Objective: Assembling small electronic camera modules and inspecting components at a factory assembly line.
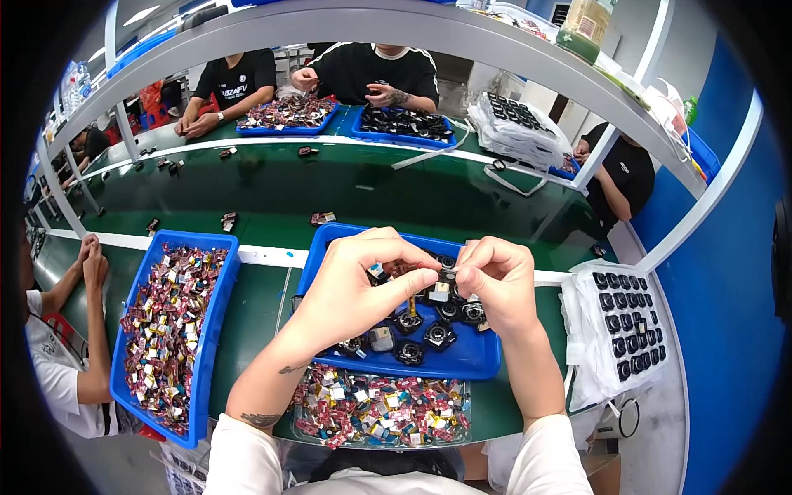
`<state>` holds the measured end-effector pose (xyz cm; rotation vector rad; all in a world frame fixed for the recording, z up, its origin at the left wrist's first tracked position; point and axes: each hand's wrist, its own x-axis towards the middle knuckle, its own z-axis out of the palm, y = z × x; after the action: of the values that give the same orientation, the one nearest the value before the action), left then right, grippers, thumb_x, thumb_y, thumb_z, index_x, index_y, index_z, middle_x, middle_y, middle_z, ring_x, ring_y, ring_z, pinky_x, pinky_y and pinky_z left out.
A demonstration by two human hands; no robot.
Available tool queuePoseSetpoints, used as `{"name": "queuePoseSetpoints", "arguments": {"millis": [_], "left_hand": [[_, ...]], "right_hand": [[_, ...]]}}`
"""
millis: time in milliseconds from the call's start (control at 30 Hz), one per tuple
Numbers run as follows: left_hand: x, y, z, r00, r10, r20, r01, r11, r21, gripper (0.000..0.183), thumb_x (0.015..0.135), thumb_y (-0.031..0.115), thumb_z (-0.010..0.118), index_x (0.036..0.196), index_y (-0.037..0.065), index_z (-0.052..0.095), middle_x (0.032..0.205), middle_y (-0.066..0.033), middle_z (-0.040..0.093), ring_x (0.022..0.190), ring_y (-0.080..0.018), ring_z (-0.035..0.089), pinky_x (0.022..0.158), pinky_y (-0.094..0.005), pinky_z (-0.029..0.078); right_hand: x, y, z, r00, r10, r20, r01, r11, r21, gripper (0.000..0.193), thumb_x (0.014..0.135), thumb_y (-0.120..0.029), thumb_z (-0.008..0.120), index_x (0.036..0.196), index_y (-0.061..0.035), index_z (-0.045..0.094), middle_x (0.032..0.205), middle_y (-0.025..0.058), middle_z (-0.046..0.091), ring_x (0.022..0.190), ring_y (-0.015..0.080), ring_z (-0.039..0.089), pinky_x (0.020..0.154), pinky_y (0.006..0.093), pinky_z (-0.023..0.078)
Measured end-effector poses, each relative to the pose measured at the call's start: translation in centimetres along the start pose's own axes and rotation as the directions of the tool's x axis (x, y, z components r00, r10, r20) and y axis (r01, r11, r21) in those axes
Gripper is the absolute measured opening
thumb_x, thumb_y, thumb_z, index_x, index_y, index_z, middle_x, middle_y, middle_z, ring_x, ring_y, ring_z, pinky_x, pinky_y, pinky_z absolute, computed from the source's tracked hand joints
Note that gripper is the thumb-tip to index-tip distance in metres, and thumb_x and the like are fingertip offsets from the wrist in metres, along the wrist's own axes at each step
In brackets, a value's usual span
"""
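Observation:
Over a blue tray (pixel 474 355), my left hand (pixel 359 280) and my right hand (pixel 502 285) meet fingertip to fingertip. Both pinch at a small electronic part (pixel 440 290) with a pale square face and a yellow strip hanging below it; fingers cover much of it. In the tray below lie several black round-centred modules (pixel 408 352), some with pale square blocks. Close to my body, under my wrists, a clear shallow tray (pixel 469 412) holds a heap of small red, white, yellow and blue parts (pixel 375 408).
Left stands a long blue tray (pixel 205 388) heaped with similar parts. At right, black modules (pixel 631 322) sit in rows on white packing. A green conveyor belt (pixel 363 190) carries scattered pieces. Overhead runs a grey shelf bar (pixel 355 37). Other people work opposite and at left.

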<state>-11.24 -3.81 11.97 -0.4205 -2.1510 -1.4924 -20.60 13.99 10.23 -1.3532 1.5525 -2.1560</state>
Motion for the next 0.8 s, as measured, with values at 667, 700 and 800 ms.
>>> {"name": "queuePoseSetpoints", "arguments": {"millis": [667, 700, 800], "left_hand": [[0.7, -2.2, 0.0, 0.980, -0.136, 0.143, 0.170, 0.951, -0.258, 0.011, 0.082, 0.008, 0.069, 0.085, -0.002, 0.067, 0.079, -0.0039, 0.064, 0.074, -0.0088, 0.058, 0.068, -0.0237, 0.046], [0.7, -2.4, 0.0, 0.984, -0.134, 0.118, 0.160, 0.955, -0.248, 0.011, 0.083, 0.008, 0.068, 0.085, -0.002, 0.067, 0.077, -0.0030, 0.064, 0.072, -0.0075, 0.057, 0.066, -0.0228, 0.046], [0.5, -2.4, -0.1, 0.983, -0.168, 0.069, 0.179, 0.956, -0.234, 0.010, 0.082, 0.007, 0.067, 0.084, -0.002, 0.067, 0.074, -0.0019, 0.064, 0.070, -0.0060, 0.056, 0.065, -0.0216, 0.045]], "right_hand": [[0.3, 3.1, -0.5, 0.924, 0.315, 0.218, -0.383, 0.763, 0.520, 0.019, 0.090, -0.022, 0.062, 0.082, -0.0053, 0.058, 0.080, 0.0027, 0.060, 0.069, 0.0097, 0.056, 0.058, 0.0211, 0.042], [0.1, 3.0, -0.2, 0.939, 0.308, 0.151, -0.343, 0.832, 0.435, 0.020, 0.091, -0.023, 0.061, 0.084, -0.0043, 0.060, 0.080, 0.0033, 0.061, 0.069, 0.0101, 0.057, 0.060, 0.0216, 0.043], [0.1, 2.0, 0.4, 0.969, 0.246, 0.027, -0.244, 0.929, 0.278, 0.020, 0.090, -0.021, 0.062, 0.086, -0.0018, 0.063, 0.081, 0.0047, 0.063, 0.070, 0.0106, 0.058, 0.062, 0.0223, 0.046]]}}
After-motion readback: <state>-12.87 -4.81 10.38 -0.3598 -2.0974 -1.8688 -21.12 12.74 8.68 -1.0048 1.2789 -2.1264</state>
